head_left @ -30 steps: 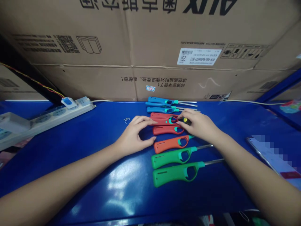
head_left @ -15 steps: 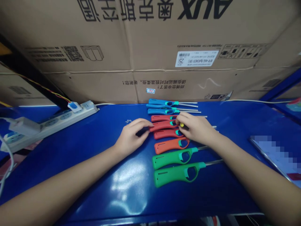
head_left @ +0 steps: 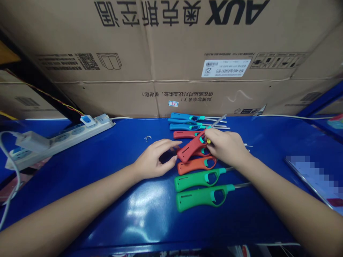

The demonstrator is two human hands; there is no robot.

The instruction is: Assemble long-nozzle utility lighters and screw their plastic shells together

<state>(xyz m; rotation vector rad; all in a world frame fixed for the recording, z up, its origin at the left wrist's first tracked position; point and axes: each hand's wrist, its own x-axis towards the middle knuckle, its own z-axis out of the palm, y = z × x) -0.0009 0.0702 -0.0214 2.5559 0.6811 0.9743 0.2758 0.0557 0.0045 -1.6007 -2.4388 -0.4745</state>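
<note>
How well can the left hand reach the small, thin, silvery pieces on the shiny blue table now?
Probably yes: the silvery pieces lie close beyond the left hand, and nothing visible stands between them on the blue table.

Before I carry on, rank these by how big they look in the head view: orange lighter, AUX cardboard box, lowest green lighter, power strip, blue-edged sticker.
AUX cardboard box
power strip
lowest green lighter
orange lighter
blue-edged sticker

Behind the glossy blue table [head_left: 107, 214], which reflects a patch of whitish light, a large brown cardboard box [head_left: 128, 43] spans the background, printed with upside-down black lettering.
</note>
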